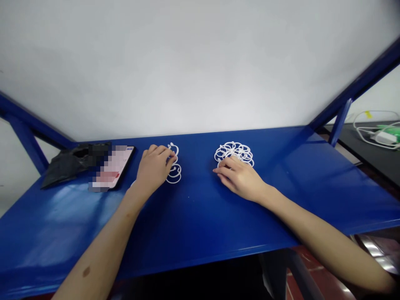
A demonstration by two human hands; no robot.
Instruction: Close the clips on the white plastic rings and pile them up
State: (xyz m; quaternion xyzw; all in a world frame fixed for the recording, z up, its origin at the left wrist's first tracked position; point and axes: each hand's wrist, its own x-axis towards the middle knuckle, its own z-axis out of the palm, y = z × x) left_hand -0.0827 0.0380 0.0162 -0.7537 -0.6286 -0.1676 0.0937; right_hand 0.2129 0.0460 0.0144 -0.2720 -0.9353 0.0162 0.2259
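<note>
My left hand [153, 168] rests on the blue shelf [200, 208], fingers curled over a short row of white plastic rings [175, 173]; its fingertips touch the rings near the top one. My right hand [239, 177] lies palm down with fingers together at the near edge of a heap of several white rings [234, 151]. Its fingertips press on the pile's front rings. Whether either hand actually pinches a ring is hidden by the fingers.
A phone with a lit screen [114, 168] lies left of my left hand, next to a black bag [68, 164]. Blue frame struts [340, 121] rise at both ends. A dark table with white cables [375, 133] stands at the far right.
</note>
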